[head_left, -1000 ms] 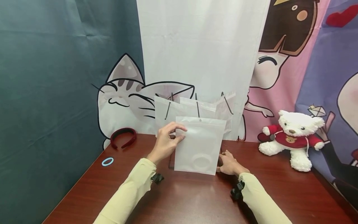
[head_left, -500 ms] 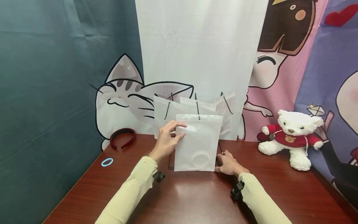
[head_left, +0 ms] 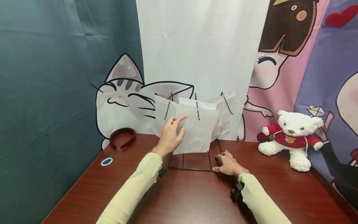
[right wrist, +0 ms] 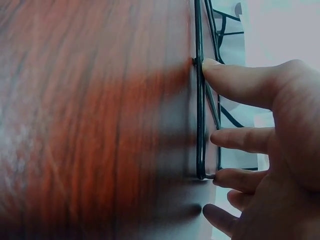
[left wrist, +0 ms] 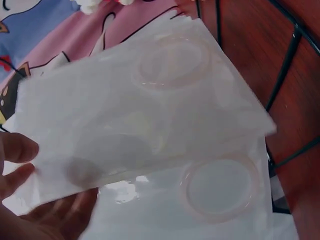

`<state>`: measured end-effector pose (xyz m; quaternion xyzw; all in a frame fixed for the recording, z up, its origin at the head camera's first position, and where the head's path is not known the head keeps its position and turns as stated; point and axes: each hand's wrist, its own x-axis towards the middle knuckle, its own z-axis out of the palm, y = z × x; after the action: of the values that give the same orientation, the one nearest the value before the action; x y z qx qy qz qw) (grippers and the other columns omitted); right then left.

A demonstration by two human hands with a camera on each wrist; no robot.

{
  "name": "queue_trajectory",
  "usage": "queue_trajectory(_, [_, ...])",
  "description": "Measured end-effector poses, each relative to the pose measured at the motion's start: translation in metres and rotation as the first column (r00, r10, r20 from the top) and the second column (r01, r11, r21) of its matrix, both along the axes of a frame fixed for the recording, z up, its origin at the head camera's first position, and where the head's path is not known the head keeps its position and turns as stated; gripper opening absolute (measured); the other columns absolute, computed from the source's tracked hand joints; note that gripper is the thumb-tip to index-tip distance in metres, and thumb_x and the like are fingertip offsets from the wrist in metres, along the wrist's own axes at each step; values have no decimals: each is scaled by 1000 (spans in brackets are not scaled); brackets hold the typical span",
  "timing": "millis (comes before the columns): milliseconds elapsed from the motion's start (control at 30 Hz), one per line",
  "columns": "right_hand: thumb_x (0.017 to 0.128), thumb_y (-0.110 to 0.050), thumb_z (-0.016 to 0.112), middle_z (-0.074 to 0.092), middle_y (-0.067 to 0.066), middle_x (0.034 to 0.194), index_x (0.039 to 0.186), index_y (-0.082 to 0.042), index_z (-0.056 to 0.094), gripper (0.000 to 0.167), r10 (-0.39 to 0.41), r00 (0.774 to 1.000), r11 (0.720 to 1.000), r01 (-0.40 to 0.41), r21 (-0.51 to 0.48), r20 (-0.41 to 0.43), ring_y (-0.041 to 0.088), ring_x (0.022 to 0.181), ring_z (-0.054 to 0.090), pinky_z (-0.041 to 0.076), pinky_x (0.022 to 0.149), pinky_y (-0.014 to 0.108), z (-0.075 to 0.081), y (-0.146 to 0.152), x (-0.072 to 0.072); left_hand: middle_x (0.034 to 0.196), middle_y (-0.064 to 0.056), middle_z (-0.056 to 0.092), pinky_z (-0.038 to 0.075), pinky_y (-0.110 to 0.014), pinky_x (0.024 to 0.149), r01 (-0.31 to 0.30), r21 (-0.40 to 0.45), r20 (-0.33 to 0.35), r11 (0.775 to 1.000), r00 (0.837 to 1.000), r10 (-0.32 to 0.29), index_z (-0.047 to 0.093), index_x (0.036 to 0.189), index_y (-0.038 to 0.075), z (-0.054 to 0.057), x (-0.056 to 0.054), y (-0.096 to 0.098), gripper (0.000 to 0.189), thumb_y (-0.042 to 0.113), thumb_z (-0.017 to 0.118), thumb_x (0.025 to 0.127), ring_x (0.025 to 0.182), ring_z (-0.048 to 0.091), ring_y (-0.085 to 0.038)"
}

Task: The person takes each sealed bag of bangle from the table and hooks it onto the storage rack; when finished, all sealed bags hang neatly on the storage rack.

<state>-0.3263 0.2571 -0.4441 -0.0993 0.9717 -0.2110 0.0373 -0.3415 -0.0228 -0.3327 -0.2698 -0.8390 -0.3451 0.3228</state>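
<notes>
A translucent white zip bag (head_left: 199, 133), with a ring-shaped outline low inside it, hangs on the rack's middle hook (head_left: 198, 114). My left hand (head_left: 168, 137) holds its left edge; thumb and index finger show on the near side. In the left wrist view, darker fingers (left wrist: 75, 212) pass behind the bag, one tip showing through. My right hand (head_left: 228, 164) rests at the front right corner of the black wire rack (head_left: 193, 169). The right wrist view shows the thumb (right wrist: 240, 85) against the front wire and the other fingers extended and spread beside the frame.
More zip bags hang on the left and right hooks, one (head_left: 223, 118) at the right. A dark red headband (head_left: 123, 130) and a light blue ring (head_left: 107, 161) lie on the table's left side. A white teddy bear (head_left: 291, 137) in red sits at the right.
The front zip bag has moved back along the middle hook with my left hand, uncovering the rack's base. My right hand stays by the rack's corner.
</notes>
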Motion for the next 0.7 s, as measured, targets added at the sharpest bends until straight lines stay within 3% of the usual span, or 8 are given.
queue_trajectory(133, [82,-32,80,42,34,149,137,1,56,68,1,1000,1000,-1,-1,4,52,150,17,25,110,75,1,-1,-1,116,-17,56,48,-40,62,-99,-75,1,992,995,99,56,141,23,1,0,2,47,14,60,96,65,52,-24])
queue_trajectory(467, [83,-31,80,41,35,149,136,1,56,66,4,1000,1000,-4,4,5,52,150,17,26,110,75,-1,-4,-2,108,-15,53,41,-33,50,-251,-205,75,946,960,271,48,147,36,2,-6,10,52,22,56,98,56,48,-22])
queue_trajectory(600, [82,-31,80,42,35,148,135,1,57,66,6,1000,1000,-6,-3,5,53,149,18,25,110,76,-1,-4,-1,106,-14,51,41,-33,50,-277,-222,63,935,953,297,48,147,37,0,-4,11,53,23,58,98,59,48,-21])
queue_trajectory(700, [82,-32,80,43,34,148,136,0,57,67,6,1000,1000,-6,1,6,53,149,18,25,109,76,-1,-4,-2,104,-14,51,38,-31,49,-268,-232,34,935,959,283,48,147,35,-3,0,8,53,22,60,97,59,46,-19])
